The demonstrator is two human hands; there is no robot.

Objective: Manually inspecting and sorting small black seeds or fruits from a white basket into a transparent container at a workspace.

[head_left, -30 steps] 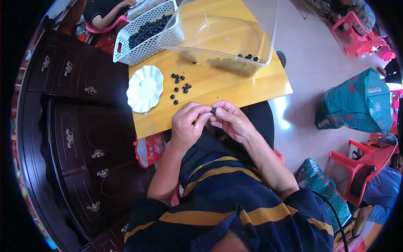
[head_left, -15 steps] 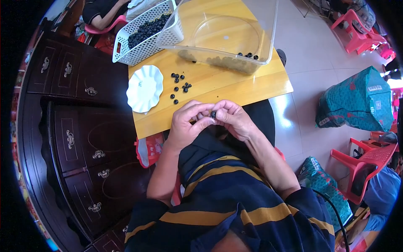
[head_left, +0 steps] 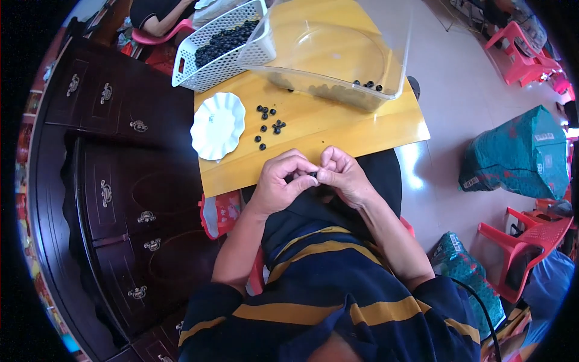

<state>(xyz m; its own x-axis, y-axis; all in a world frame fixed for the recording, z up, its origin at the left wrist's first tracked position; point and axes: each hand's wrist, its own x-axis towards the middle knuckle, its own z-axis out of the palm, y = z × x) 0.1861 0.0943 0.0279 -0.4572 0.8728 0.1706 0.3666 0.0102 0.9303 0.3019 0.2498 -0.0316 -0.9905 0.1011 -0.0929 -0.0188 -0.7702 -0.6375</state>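
My left hand [head_left: 281, 182] and my right hand [head_left: 346, 181] meet in front of the near edge of the yellow table [head_left: 344, 128]. Both pinch one small black round piece [head_left: 313, 174] between thumb and fingers; most of it is covered by the fingertips. Just beyond my left hand, several loose black round pieces [head_left: 264, 116] lie scattered on the tabletop. To their left sits a white dish with a wavy rim [head_left: 218, 127].
A white perforated basket [head_left: 240, 62] full of black pieces stands at the far left of the table. Beside it is a large clear plastic bin [head_left: 395, 96] with a few pieces. Dark drawers [head_left: 157, 181] flank my left; teal bags [head_left: 512, 154] stand on the floor at right.
The view has shifted slightly, so the table and its things appear further right. My fingers have turned around the black piece, which shows less than before.
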